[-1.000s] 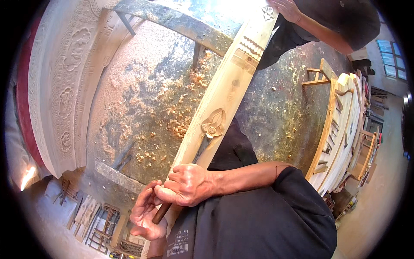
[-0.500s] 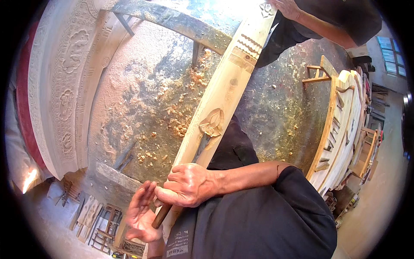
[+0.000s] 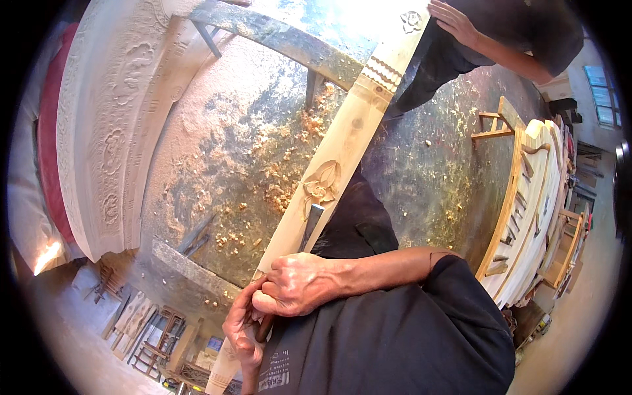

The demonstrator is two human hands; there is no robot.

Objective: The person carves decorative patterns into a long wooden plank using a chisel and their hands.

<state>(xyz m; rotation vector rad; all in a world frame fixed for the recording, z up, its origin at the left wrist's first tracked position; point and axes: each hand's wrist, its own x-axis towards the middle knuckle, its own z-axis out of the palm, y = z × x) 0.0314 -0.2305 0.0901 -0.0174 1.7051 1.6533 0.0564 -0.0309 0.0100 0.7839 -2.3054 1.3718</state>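
Note:
A long pale wooden beam (image 3: 342, 135) runs diagonally from the lower left to the top, with a flower carved in relief (image 3: 321, 184) on its face. My right hand (image 3: 296, 284) is closed round a chisel (image 3: 311, 227), whose bright edge lies at the foot of the flower. The chisel's brown wooden handle (image 3: 265, 327) slants down out of that fist. Against the handle and the right fist, my left hand (image 3: 242, 327) has its fingers curled round the handle, partly hidden by the right hand.
Another person's hand (image 3: 454, 23) rests by the beam's far end. A large carved panel (image 3: 108, 138) stands at the left. A dusty bench (image 3: 276, 43) crosses behind the beam. Wood shavings (image 3: 283, 187) litter the floor. Several tools lie on boards (image 3: 526, 197) at the right.
My left hand, spread beside the handle before, has come in and closed on it. The chisel's bright edge shows more plainly below the flower. The whole view has shifted slightly.

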